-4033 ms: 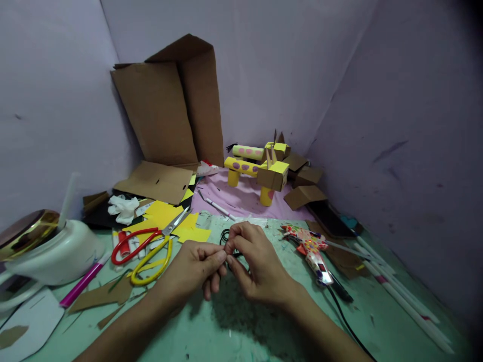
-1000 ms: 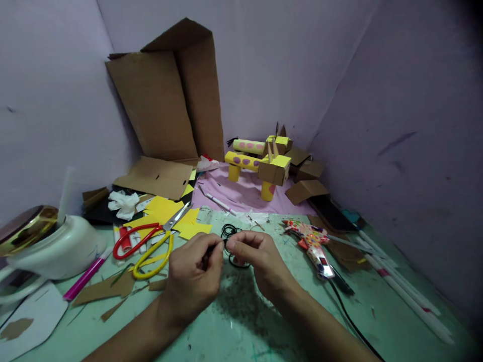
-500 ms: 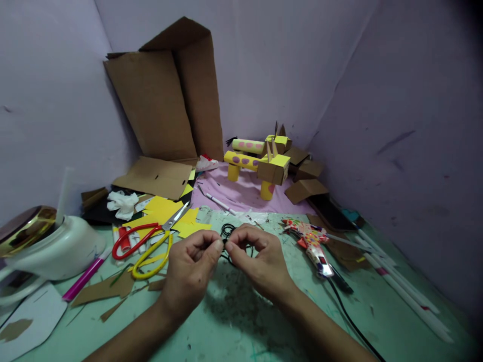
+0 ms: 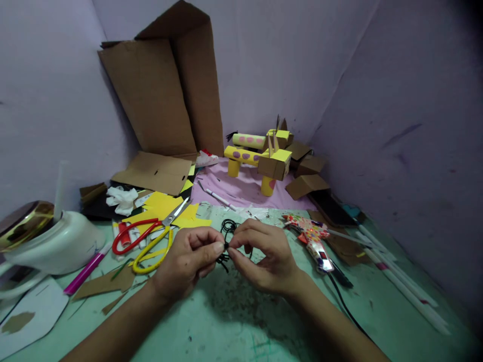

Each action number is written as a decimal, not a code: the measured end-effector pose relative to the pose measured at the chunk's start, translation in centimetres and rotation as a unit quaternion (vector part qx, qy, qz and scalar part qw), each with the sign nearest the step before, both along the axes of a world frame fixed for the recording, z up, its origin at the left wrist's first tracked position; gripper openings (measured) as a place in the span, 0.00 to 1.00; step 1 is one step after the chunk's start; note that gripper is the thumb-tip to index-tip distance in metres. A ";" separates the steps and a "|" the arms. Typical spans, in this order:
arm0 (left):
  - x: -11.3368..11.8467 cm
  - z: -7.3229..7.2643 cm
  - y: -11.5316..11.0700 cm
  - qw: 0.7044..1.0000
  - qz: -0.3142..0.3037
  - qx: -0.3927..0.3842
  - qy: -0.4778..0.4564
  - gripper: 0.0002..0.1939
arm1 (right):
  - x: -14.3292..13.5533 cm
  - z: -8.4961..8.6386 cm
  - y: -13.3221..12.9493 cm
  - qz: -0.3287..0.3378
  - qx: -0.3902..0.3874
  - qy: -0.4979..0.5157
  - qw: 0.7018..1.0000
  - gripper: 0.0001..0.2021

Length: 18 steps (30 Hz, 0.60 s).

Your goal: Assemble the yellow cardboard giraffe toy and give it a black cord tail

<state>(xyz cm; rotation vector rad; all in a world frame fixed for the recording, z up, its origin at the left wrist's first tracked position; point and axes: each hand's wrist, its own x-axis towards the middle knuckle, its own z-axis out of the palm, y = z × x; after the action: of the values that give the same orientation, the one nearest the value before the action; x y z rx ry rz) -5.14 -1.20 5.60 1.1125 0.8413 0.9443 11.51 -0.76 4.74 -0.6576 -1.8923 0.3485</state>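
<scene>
Thin black cord [image 4: 229, 226] forms several loops above the green table, with short ends hanging below the fingers. My left hand [image 4: 192, 259] pinches the cord's gathered middle between thumb and forefinger. From the right, my right hand [image 4: 266, 256] pinches the same dark spot, its fingertips almost touching the left ones. Scissors with one red and one yellow handle [image 4: 153, 256] lie open just left of my left hand. To the right of my right hand rests a patterned glue gun [image 4: 315, 244] with a glue stick in its back.
Two yellow cardboard animal figures [image 4: 273, 163] stand on a pink cloth [image 4: 211, 178] at the back. A white teapot [image 4: 71, 244] and purple marker [image 4: 86, 271] are at left. White sticks [image 4: 407, 286] lie at right; large cardboard [image 4: 151, 95] leans on the wall.
The view has tilted slightly. Both hands still pinch the cord; they have shifted a little, and the short cord ends now show more below the fingers.
</scene>
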 end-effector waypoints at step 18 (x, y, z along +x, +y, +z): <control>0.2 0.1 0.0 1.000 0.014 -0.013 -0.017 0.14 | -0.5 -0.2 0.0 -0.017 -0.074 0.045 0.996 0.05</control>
<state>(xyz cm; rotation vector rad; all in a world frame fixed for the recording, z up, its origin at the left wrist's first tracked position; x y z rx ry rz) -4.92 -1.21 5.74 1.0621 0.8416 0.9702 11.02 -0.74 4.52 -0.7598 -1.7783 0.4930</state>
